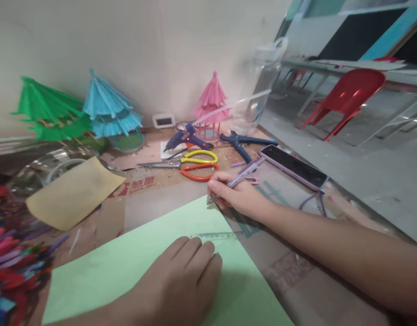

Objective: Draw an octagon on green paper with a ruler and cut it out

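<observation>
Light green paper sheet [140, 267] lying flat on the desk [297, 271]. Right hand [234, 194] grips a lilac pen [237, 180], tip at the sheet's far corner. Left hand [181, 285], fingers extended, presses palm-down on the sheet beside a clear ruler [217, 235]. Beyond: scissors [191, 165], phone [294, 166].

Soft, even daylight came from the far right, with glare on the red chair [351, 93]. The left hand [181, 283] cast a faint shadow on the green paper [133, 262]. Edges bowed and blurred; near left clutter smeared.
</observation>
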A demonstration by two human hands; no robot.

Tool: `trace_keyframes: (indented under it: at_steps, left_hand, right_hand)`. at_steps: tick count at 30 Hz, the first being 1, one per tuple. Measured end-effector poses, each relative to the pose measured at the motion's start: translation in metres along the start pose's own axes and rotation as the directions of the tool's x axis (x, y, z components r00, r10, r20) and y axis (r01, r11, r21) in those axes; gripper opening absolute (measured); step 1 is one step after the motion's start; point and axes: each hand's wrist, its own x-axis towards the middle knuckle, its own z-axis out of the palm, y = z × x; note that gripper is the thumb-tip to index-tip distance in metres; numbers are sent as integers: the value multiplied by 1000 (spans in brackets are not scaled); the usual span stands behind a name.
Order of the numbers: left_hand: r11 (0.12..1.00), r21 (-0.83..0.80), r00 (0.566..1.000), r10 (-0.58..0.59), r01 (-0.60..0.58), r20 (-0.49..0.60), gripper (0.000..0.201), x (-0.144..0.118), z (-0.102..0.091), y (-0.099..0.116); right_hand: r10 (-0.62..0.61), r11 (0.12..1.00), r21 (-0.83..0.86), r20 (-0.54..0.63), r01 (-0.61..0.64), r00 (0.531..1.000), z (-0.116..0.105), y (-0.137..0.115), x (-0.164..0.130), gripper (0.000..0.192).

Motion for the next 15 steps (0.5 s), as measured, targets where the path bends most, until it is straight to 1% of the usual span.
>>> trace_keyframes:
  at_steps: [3, 5, 6, 8, 10, 11, 13, 15]
  left_hand:
    - [1000, 11, 1000, 7, -7, 28, 14, 3, -7, -2]
    - [999, 35, 998, -16, 14, 57, 15, 3, -14, -4]
    - [998, 47, 995, -48, 44, 83, 15, 2, -19, -5]
    - [986, 84, 978, -153, 142, 144, 14, -2, -29, -10]
    - [953, 141, 934, -294, 269, 205, 10, -12, -41, -21]
    - [927, 174, 900, -367, 333, 235, 9, -19, -46, -27]
    - [866, 243, 820, -495, 438, 287, 20, -35, -58, -43]
    - [809, 287, 741, -586, 513, 329, 28, -51, -69, -57]
  right_hand:
    - [-30, 999, -18, -3, 29, 1000, 2, 3, 2, 33]
    - [-38, 999, -32, 1, 38, 999, 3, 6, 3, 35]
    - [-36, 998, -44, 8, 37, 999, 3, 7, 3, 35]
    - [-16, 997, -77, 26, 18, 1000, 3, 8, 4, 34]
    - [19, 993, -118, 53, -13, 998, 3, 9, 4, 28]
    - [39, 990, -138, 66, -29, 997, 2, 8, 4, 26]
    - [70, 983, -177, 87, -54, 994, 2, 5, 4, 33]
    - [83, 975, -213, 93, -62, 992, 3, 1, 1, 35]
